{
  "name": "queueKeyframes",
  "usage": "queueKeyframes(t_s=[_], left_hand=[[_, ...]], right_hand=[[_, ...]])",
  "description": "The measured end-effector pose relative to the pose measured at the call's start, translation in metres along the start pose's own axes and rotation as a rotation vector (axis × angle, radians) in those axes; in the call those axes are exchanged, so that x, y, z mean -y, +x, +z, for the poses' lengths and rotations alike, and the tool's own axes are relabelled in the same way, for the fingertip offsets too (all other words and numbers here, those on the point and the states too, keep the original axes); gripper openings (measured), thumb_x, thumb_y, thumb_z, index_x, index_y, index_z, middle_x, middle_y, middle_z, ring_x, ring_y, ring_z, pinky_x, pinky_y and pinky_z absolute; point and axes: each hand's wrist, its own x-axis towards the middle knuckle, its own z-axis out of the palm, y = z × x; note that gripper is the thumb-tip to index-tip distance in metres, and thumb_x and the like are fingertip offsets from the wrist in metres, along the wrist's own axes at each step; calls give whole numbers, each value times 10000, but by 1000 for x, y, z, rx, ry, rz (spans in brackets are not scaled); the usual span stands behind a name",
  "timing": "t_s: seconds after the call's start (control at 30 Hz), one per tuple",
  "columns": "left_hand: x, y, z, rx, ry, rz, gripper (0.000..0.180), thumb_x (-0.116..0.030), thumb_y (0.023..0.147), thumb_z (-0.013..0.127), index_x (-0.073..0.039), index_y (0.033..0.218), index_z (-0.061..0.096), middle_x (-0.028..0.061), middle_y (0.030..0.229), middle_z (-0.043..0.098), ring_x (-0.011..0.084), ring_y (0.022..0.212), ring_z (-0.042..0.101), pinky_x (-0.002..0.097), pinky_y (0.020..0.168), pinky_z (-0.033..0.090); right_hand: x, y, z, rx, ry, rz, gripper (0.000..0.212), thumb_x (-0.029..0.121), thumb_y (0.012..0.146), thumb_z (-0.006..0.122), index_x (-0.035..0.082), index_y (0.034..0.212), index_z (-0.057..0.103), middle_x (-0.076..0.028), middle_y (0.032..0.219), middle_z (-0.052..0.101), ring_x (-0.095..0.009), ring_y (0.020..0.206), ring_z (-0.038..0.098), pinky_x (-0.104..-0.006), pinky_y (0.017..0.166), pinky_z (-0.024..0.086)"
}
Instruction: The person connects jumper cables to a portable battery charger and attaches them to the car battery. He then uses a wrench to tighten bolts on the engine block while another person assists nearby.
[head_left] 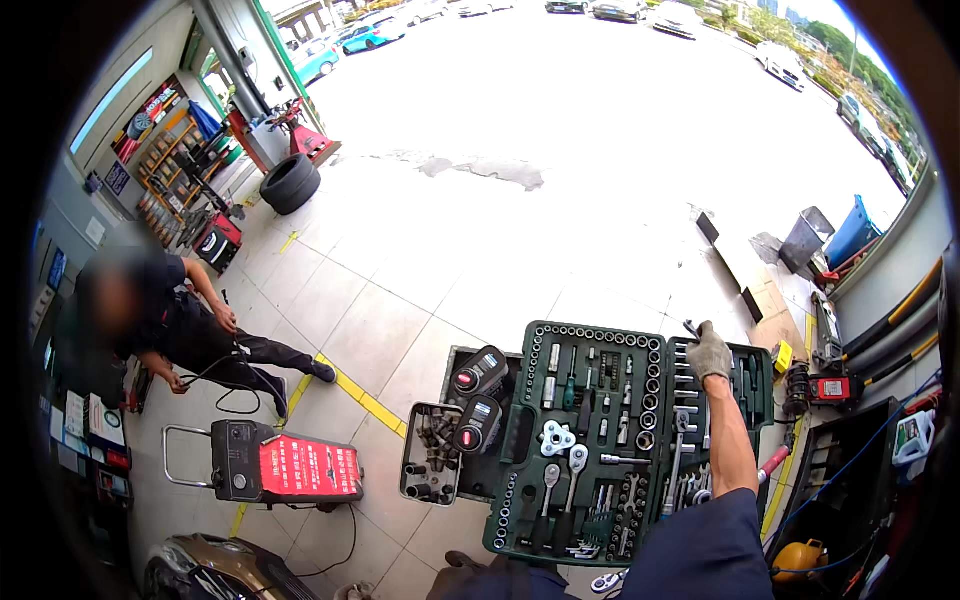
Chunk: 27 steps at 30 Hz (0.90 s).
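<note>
My right hand [709, 356], in a grey work glove, is closed above the far edge of the tool case. From its fingers pokes the end of a short metal piece [690, 328], too small to name. Below lies the open dark green socket set case [655, 343], with sockets, wrenches and hex keys in its slots. Two ratchets [577, 458] and a white three-lobed piece [558, 438] sit in its left half. A long ratchet handle [680, 425] lies in the right half, partly behind my forearm. My left hand is out of view.
Left of the case are a metal tray [408, 465] of impact sockets and two black battery packs [478, 425]. Further left stand a red and black wheeled machine [310, 468] and a person [210, 320] holding a cable. Cardboard [775, 305] and a shock absorber [797, 390] lie right.
</note>
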Motion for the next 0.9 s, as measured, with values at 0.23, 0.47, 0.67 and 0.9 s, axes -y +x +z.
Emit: queueKeyframes(t_s=[0.23,0.47,0.67,0.9], left_hand=[[-23,10,21,-31,80,0,452,-325,995,740,22,1260,626,66,952,676,177,787,654,347,713,580],[-16,10,28,-32,93,12,438,-323,986,749,28,1230,652,74,914,684,177,756,655,349,707,582],[-12,10,29,-34,91,-23,457,-328,979,759,23,1252,654,73,947,693,188,782,666,355,710,587],[-17,12,25,-43,131,-21,482,-318,976,758,38,1282,649,100,998,693,208,847,679,351,735,591]], right_hand=[[-11,40,13,183,-478,-419,263,281,897,690,92,1077,726,-183,1049,755,-383,993,735,-497,856,594],[-13,66,22,271,-619,-587,285,324,837,723,63,942,770,-217,999,761,-395,939,750,-496,823,606],[-43,57,40,160,-591,-650,314,299,899,647,53,1082,712,-193,1005,747,-372,889,754,-494,770,606],[-42,22,51,-45,-433,-440,268,212,901,652,62,1123,641,-165,1074,693,-394,880,735,-490,725,603]])
